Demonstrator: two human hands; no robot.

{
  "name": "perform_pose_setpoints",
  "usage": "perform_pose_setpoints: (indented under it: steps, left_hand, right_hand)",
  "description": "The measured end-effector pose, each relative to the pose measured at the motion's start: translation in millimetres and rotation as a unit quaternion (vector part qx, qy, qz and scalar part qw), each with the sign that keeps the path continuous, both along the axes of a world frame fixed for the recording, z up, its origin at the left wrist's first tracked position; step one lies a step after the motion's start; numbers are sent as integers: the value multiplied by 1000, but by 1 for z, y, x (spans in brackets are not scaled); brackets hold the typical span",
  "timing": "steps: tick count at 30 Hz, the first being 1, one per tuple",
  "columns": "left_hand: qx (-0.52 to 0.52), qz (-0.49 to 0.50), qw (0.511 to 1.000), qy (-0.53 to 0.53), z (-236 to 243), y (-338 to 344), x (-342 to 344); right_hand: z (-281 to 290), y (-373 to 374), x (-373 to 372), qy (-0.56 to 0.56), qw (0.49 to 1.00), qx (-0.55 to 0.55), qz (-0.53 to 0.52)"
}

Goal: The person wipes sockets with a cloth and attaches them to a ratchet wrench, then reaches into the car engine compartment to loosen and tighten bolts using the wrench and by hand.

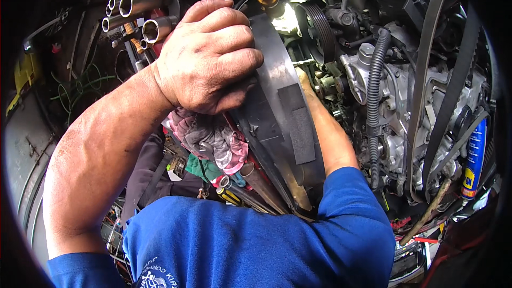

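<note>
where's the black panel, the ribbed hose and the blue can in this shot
Black panel [277, 72]: head view, on the upper part of its face
Ribbed hose [374, 108]: head view, midway along its length
Blue can [473, 156]: head view, on the middle of its side

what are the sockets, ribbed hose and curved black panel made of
Sockets: probably steel, polished, judging by bright metallic reflections. Ribbed hose: likely plastic, matte, with even moulded-looking corrugations. Curved black panel: perhaps satin plastic; its soft sheen leaves painted metal possible.
</note>
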State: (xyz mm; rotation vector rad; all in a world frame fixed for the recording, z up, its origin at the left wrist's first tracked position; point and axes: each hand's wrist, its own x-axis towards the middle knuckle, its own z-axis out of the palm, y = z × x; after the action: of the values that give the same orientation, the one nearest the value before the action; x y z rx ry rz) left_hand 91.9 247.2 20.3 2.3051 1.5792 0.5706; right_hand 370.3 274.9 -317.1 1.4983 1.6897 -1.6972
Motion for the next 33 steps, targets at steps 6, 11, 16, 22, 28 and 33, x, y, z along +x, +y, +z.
perform_pose_setpoints:
  steps: [6, 11, 16, 22, 28, 33]
  left_hand:
    - [-10, -2, 1000, -18, -4, 1, 2]
    - [16, -8, 1000, -25, -2, 10, 7]
    - [-6, 4, 1000, -6, -1, 0, -1]
    - [3, -1, 1000, -24, -4, 5, 4]
    - [16, -4, 1000, -11, 3, 4, 2]
    - [19, -11, 999, -39, 1, 18, 12]
  right_hand:
    - [-59, -29, 15, -56, 985, 160, -23]
    - [-83, 3, 42, -59, 997, 51, 24]
    - [-14, 2, -8, -64, 995, -62, -32]
    - [-10, 17, 10, -114, 993, -4, 18]
    - [-3, 18, -3, 41, 997, -53, -34]
    - [-24, 13, 32, -172, 974, 29, 146]
